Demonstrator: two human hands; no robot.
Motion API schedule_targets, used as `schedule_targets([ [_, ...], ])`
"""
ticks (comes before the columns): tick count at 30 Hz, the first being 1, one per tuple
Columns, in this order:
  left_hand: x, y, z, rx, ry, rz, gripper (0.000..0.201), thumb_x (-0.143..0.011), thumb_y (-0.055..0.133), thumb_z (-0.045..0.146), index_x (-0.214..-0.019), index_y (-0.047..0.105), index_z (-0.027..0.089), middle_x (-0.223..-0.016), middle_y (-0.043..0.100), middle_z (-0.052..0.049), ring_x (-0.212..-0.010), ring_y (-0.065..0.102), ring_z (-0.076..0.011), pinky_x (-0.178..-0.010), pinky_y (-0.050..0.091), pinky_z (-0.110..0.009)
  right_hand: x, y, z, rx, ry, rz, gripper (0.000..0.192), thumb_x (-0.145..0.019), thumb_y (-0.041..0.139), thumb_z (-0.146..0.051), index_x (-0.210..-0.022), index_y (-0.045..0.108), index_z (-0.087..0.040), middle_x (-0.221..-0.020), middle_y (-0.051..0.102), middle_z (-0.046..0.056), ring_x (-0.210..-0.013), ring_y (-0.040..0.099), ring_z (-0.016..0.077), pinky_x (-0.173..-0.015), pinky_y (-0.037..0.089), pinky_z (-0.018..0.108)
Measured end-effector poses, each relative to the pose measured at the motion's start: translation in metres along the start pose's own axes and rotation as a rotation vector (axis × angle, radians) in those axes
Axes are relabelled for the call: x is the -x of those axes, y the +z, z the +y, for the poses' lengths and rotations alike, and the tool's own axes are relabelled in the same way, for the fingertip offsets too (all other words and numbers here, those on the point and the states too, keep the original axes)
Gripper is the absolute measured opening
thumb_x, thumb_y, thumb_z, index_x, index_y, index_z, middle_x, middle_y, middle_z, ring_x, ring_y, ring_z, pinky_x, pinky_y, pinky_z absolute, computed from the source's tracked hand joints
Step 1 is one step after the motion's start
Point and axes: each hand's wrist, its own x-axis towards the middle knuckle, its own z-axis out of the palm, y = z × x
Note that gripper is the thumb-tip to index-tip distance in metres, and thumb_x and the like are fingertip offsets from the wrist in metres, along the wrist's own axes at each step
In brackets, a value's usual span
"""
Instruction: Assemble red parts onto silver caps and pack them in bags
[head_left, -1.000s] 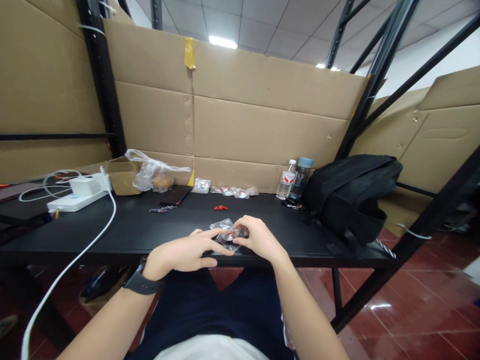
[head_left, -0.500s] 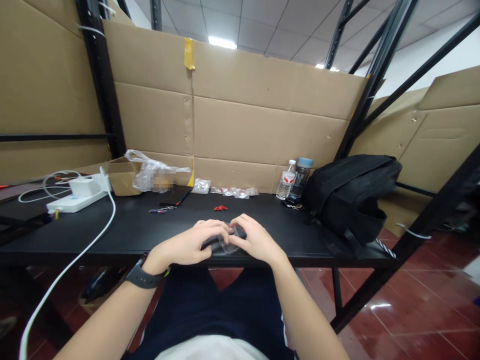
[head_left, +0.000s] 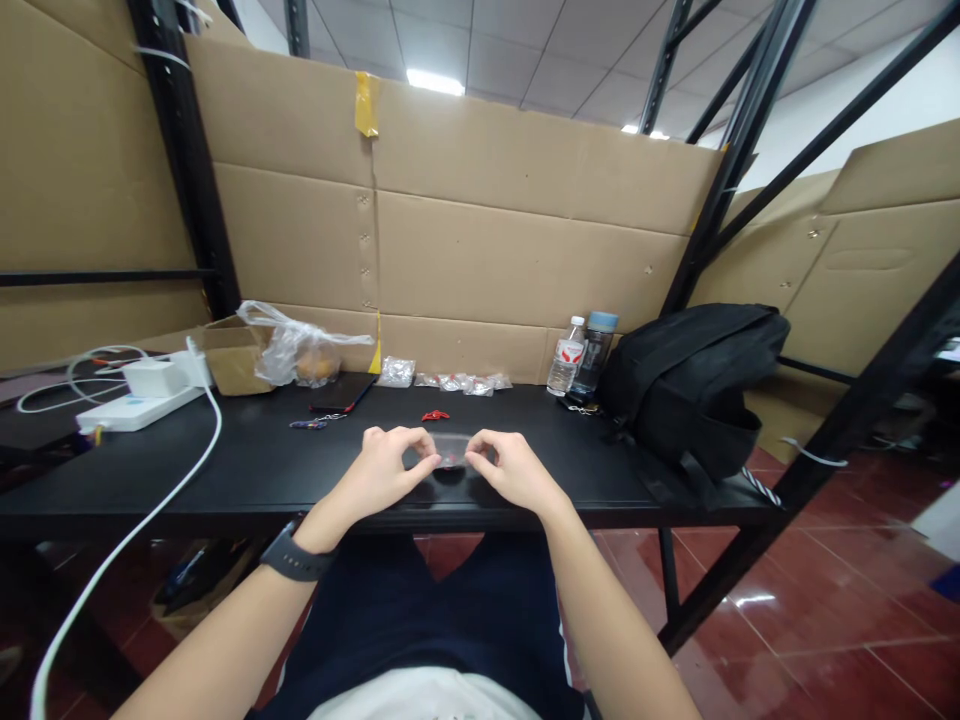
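Observation:
A small clear plastic bag (head_left: 451, 447) is stretched between my two hands above the front part of the black table (head_left: 262, 470). Something small and reddish shows at its lower part, too small to name. My left hand (head_left: 390, 462), with a dark watch on the wrist, pinches the bag's left edge between thumb and fingers. Its right edge is pinched by my right hand (head_left: 510, 467). Just beyond the bag, a small red object (head_left: 435, 415) lies on the table.
Small clear packets (head_left: 465, 383) line the back by the cardboard wall. A water bottle (head_left: 566, 358), a blue-lidded bottle (head_left: 598, 350) and a black backpack (head_left: 690, 390) stand at right. On the left are a dark tablet-like object (head_left: 341, 393), a power strip (head_left: 139, 408) and its white cable.
My hands have moved apart from close together, and the clear bag is now spread between them. The view has shifted slightly to the right.

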Motion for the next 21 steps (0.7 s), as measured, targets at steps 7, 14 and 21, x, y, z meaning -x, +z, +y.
schedule_targets([
  [7, 0.000, 0.007, 0.005, 0.097, -0.157, -0.046, 0.045, -0.089, 0.060, 0.031, -0.131, 0.046, 0.030, -0.075, 0.074, 0.008, -0.090, 0.072, -0.0216, -0.096, 0.037, -0.039, 0.001, 0.010, 0.003, -0.048, 0.094, 0.003, 0.032, -0.094, 0.057, -0.018, -0.125, 0.059, -0.025, -0.077, 0.069, -0.003, -0.070, 0.064, 0.0164, -0.072, 0.047, 0.026],
  [14, 0.004, 0.014, -0.004, -0.170, -0.030, -0.068, 0.029, -0.099, 0.049, 0.047, -0.104, 0.074, 0.033, -0.113, 0.068, -0.005, -0.119, 0.053, -0.0298, -0.097, 0.033, -0.047, 0.002, 0.012, 0.001, 0.284, -0.054, -0.121, 0.032, -0.094, 0.053, -0.013, -0.118, 0.071, -0.025, -0.127, 0.059, 0.009, -0.118, 0.054, 0.0239, -0.098, 0.044, 0.036],
  [21, 0.005, 0.004, -0.005, -0.164, 0.080, -0.094, 0.021, -0.085, 0.062, 0.027, -0.104, 0.071, 0.029, -0.117, 0.072, -0.004, -0.120, 0.056, -0.0283, -0.098, 0.030, -0.044, 0.000, 0.018, 0.002, 0.239, -0.050, -0.090, 0.017, -0.098, 0.059, -0.017, -0.110, 0.069, -0.023, -0.110, 0.073, 0.006, -0.106, 0.061, 0.0222, -0.096, 0.039, 0.041],
])
